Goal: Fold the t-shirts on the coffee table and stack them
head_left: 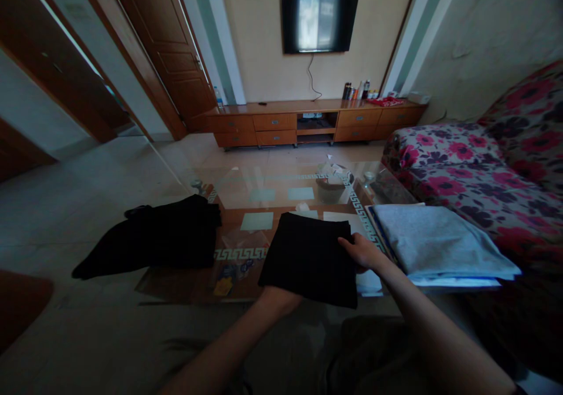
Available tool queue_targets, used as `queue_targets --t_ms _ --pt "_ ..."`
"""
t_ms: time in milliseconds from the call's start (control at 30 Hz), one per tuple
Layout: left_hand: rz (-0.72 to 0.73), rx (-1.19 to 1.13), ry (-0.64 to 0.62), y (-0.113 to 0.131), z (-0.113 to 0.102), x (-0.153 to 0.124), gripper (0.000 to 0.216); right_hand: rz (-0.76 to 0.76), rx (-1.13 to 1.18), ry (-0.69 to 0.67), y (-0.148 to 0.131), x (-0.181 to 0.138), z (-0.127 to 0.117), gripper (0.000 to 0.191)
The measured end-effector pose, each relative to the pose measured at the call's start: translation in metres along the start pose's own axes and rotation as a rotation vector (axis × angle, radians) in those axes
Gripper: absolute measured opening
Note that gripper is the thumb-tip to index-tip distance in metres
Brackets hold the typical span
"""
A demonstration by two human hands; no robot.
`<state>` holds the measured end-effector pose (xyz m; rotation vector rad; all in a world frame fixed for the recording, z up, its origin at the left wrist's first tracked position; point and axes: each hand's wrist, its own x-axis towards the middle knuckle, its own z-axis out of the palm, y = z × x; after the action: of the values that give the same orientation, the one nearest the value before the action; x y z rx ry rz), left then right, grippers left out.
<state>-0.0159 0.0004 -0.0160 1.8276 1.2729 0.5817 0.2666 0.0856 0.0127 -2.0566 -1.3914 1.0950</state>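
A folded black garment (314, 257), roughly square, is held between my two hands above the glass table (206, 292). My right hand (361, 251) pinches its right edge, thumb on top. From below, my left hand (281, 301) supports the near left corner; its fingers are hidden under the cloth. To the left, a loosely laid black garment (176, 237) hangs partly over the table's edge. A stack of folded clothes (440, 242) lies at the table's right end, with a light grey piece on top and white and dark blue layers beneath.
A sofa with a flowered cover (457, 155) stands to the right. Across the room, a long wooden TV cabinet (275, 122) carries bottles and a red tray (387, 101). A bin (331, 193) shows through the glass. Something brown and rounded (21, 304) stands at far left.
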Motion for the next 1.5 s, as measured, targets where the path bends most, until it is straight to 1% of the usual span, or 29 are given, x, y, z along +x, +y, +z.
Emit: queue_targets --t_ms 67,133,233,367,433,500,567,600,667,733,800,867,967,1067,1133,1200,1267,1367,1433,1500 --pt "0.024 0.117 -0.069 0.007 0.004 -0.009 0.054 -0.016 -0.086 0.052 0.003 0.006 -0.001 0.049" --pt "0.064 0.221 -0.109 0.018 0.009 -0.018 0.057 -0.043 -0.18 0.097 0.004 0.009 -0.002 0.049" --pt "0.12 0.293 -0.172 0.036 0.017 -0.028 0.059 -0.067 -0.279 0.114 0.002 0.011 -0.005 0.048" --pt "0.187 0.349 -0.327 0.053 0.021 -0.035 0.052 -0.076 -0.352 0.153 -0.004 0.01 -0.006 0.046" --pt "0.28 0.3 -0.381 0.061 0.018 -0.038 0.059 -0.088 -0.355 0.168 -0.005 0.009 -0.005 0.049" --pt "0.38 0.198 -0.437 0.071 0.012 -0.04 0.064 -0.098 -0.364 0.205 -0.004 0.01 -0.002 0.058" --pt "0.434 0.068 -0.499 0.083 0.003 -0.04 0.054 -0.094 -0.381 0.247 -0.003 0.013 0.002 0.071" --pt "0.439 0.003 -0.521 0.089 -0.002 -0.04 0.047 -0.085 -0.381 0.257 -0.002 0.015 0.003 0.076" --pt "0.412 -0.104 -0.514 0.098 -0.014 -0.038 0.039 -0.055 -0.35 0.249 -0.002 0.019 0.006 0.08" --pt "0.336 -0.164 -0.412 0.1 -0.026 -0.034 0.034 -0.029 -0.308 0.219 -0.003 0.023 0.007 0.079" --pt "0.23 -0.196 -0.256 0.093 -0.038 -0.027 0.032 -0.013 -0.277 0.185 -0.005 0.026 0.007 0.074" --pt "0.124 -0.229 -0.104 0.079 -0.047 -0.018 0.031 -0.008 -0.252 0.132 -0.007 0.028 0.005 0.063" --pt "0.015 -0.321 0.088 0.054 -0.056 -0.005 0.029 0.004 -0.232 0.067 -0.009 0.028 0.005 0.05" --pt "-0.075 -0.428 0.212 0.037 -0.06 0.004 0.024 -0.011 -0.179 0.079 -0.012 0.024 0.006 0.044" --pt "-0.115 -0.446 0.266 0.031 -0.062 0.008 0.021 -0.085 -0.079 0.095 -0.015 0.02 0.009 0.038" --pt "-0.11 -0.409 0.341 0.027 -0.066 0.011 0.02 -0.211 0.07 0.085 -0.021 0.013 0.012 0.035" --pt "-0.078 -0.36 0.446 0.022 -0.071 0.015 0.019 -0.342 0.241 0.029 -0.03 0.002 0.012 0.036" --pt "-0.074 -0.329 0.588 0.009 -0.081 0.021 0.023 -0.495 0.471 -0.113 -0.045 -0.019 0.006 0.036" --pt "-0.114 -0.332 0.638 0.001 -0.089 0.024 0.033 -0.527 0.586 -0.208 -0.054 -0.033 -0.003 0.037" --pt "-0.133 -0.337 0.634 -0.002 -0.097 0.024 0.049 -0.501 0.667 -0.292 -0.059 -0.045 -0.016 0.043"
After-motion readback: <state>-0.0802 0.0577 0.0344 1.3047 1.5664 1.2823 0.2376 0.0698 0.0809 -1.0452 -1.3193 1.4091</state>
